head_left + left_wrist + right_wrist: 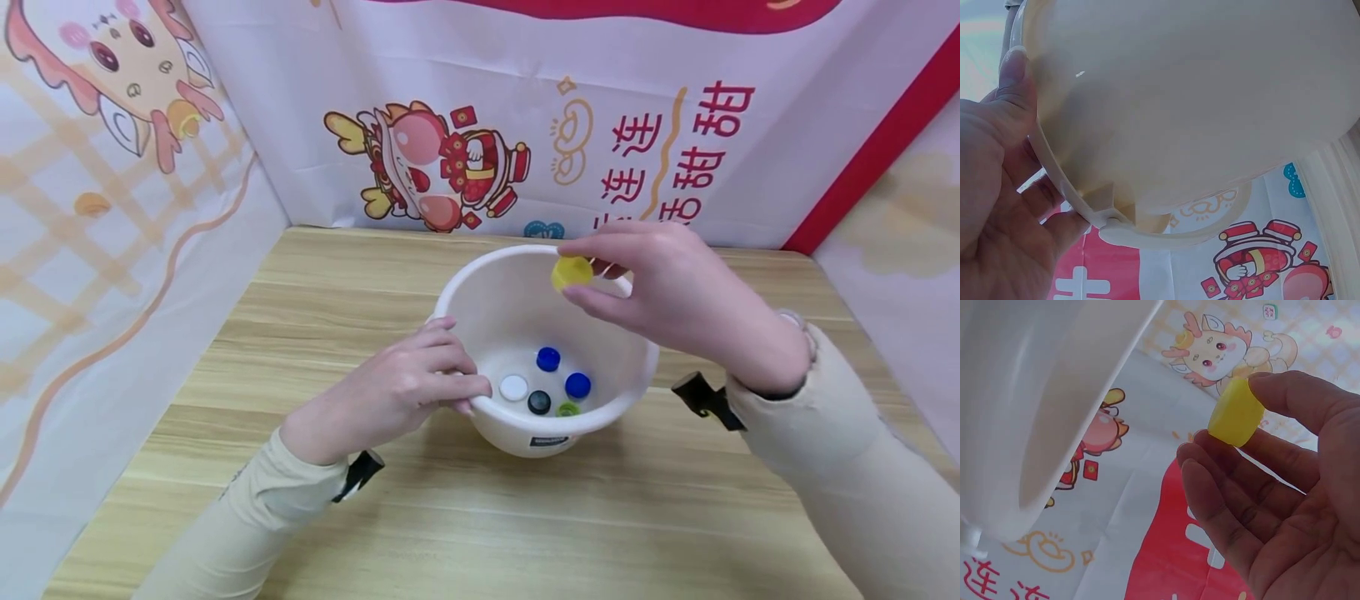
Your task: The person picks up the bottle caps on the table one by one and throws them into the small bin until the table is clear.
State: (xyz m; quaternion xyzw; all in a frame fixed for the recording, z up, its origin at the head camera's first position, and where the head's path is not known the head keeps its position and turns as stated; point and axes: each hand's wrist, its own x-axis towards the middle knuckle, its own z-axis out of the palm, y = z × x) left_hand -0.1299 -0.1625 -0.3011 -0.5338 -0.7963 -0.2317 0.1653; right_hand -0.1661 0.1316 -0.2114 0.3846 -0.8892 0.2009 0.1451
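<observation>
A white plastic basin (pixel 491 308) stands on the wooden table. My left hand (pixel 397 383) grips its rim on the left, and the left wrist view shows the thumb (pixel 1015 75) on the rim. Over the basin's far right side, my right hand (pixel 667 287) pinches a yellow bottle cap (pixel 572 273) between thumb and fingers. Inside the basin lie two blue caps (pixel 548 359), a white cap (pixel 513 387), a dark cap (pixel 539 402) and a yellow-green cap (pixel 568 409), which the near rim partly hides.
The wooden table (pixel 300 317) extends around the basin. A white printed cloth backdrop (pixel 285 108) rises behind it, with more cloth at both sides. A dark strap piece (pixel 705 398) sits at the right wrist, another (pixel 362 475) at the left. The basin has a loop handle (pixel 1166 237).
</observation>
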